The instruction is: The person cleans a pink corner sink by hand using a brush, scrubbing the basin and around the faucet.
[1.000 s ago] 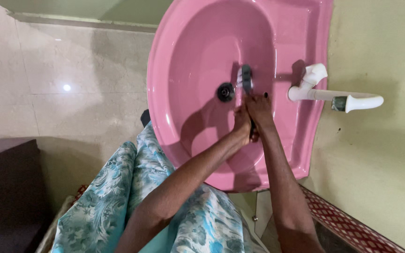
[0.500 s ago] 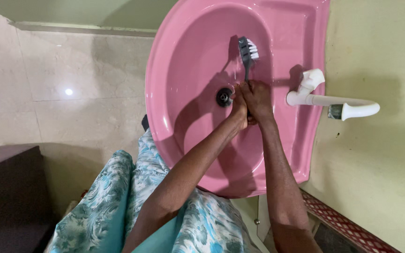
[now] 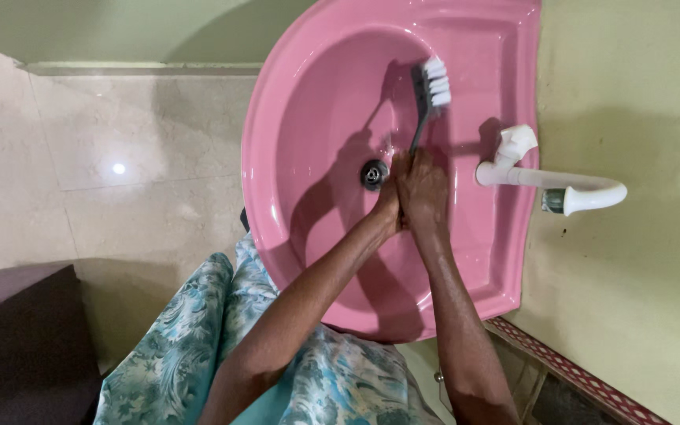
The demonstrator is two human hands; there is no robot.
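**Both hands on the brush, head up the far wall of the basin**

2 hands are wrapped together round 1 brush point(image 3: 426, 98) inside a pink basin point(image 3: 293, 94). The right hand point(image 3: 424, 189) is curled shut over the lower end of the grey handle; the left hand point(image 3: 389, 198) is pressed against it from the drain side, its fingers folded in too, though how much of the handle it actually grips is hidden behind the right.

The brush runs away from the hands, up and slightly to the right. Its long axis goes from the joined fists, just beside the drain point(image 3: 373, 173), to the white-bristled head, which lies against the basin's upper inner slope. The bristles face right, toward the tap side; the grey back faces left. So the working end lies straight ahead of both hands, with only the bare stretch of handle between fists and head. The right hand sits slightly further up the handle and is the nearer one to the head.

A white tap point(image 3: 548, 179) stands to the right on the basin's ledge, apart from the brush. Pale floor tiles point(image 3: 120, 157) fill the left side, and a blue floral garment point(image 3: 198, 338) shows below.
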